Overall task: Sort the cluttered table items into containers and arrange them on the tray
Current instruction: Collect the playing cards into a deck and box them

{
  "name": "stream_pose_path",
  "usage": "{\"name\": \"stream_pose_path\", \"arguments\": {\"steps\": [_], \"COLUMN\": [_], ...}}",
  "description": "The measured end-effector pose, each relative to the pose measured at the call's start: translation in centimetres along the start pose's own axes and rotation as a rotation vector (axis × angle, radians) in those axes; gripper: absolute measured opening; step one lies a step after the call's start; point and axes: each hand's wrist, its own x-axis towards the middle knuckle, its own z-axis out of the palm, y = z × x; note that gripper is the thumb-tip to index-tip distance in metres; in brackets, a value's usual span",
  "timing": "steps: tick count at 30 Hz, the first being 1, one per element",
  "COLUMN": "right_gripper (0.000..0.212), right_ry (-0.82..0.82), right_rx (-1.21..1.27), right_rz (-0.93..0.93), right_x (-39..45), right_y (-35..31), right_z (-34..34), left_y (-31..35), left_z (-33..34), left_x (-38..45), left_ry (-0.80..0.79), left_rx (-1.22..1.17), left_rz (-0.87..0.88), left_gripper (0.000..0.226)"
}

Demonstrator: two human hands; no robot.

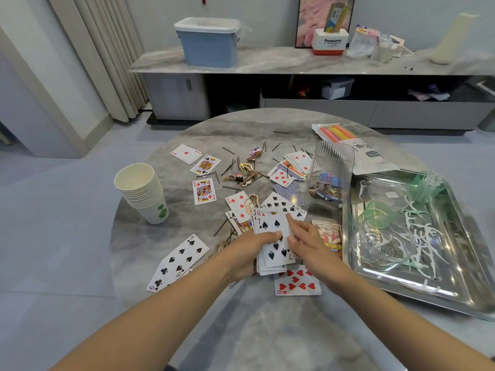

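A small stack of cards (273, 247), seven of spades on top, was being pinched between both hands at table centre, left hand (254, 253) gripping at 9 o'clock, right hand (308, 236) at 3, long axis running roughly 12-to-6, while the tray (466, 298) sat off at 3 o'clock, nearer the right hand.

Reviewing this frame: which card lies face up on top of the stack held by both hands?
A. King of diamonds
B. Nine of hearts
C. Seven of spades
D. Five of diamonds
C. The top card of the stack, held between the left hand and right hand, shows a 7 and black spade pips.
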Motion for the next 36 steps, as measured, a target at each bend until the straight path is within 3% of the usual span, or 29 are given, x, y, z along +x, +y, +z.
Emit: {"name": "stream_pose_path", "arguments": {"steps": [8, 11, 15, 19, 22, 24, 26, 32, 36], "right_gripper": [0.036, 0.030, 0.037, 0.056, 0.051, 0.038, 0.020, 0.007, 0.014], "right_ry": [0.063, 0.117, -0.055, -0.112, -0.110, -0.105, -0.082, 0.232, 0.247], "right_rx": [0.082, -0.279, -0.823, -0.993, -1.060, -1.005, -0.824, 0.053, 0.371], "right_rz": [-0.089, -0.118, -0.079, -0.136, -0.150, -0.122, -0.054, 0.077, 0.147], "right_x": [-0.4, -0.4, -0.4, -0.3, 0.0, 0.2, 0.4, 1.7, 3.8], "right_y": [-0.5, 0.5, 2.1, 2.8, 2.8, 2.5, 2.1, -0.3, -2.4], "right_z": [-1.5, -1.9, -2.7, -1.9, -1.5, -1.5, -1.7, -1.4, 1.1], "left_y": [-1.6, -2.6, -3.0, -1.8, -1.3, -0.7, 0.2, 1.9, 1.9], "left_z": [0.6, 0.5, 0.5, 0.4, -0.4, -0.6, -1.1, -2.4, -2.4], "left_x": [0.4, 0.3, 0.4, 1.0, 1.4, 1.3, 1.3, 0.7, 0.9], "left_ry": [0.157, 0.185, 0.179, 0.274, 0.332, 0.314, 0.307, 0.217, 0.193], "left_rx": [0.426, 0.474, 0.489, 0.476, 0.232, -0.065, -0.182, -0.184, -0.152], "left_rz": [0.285, 0.351, 0.352, 0.311, 0.158, 0.067, 0.041, 0.029, 0.062], "left_gripper": [0.037, 0.033, 0.026, 0.014, 0.015, 0.012, 0.014, 0.031, 0.018]}}
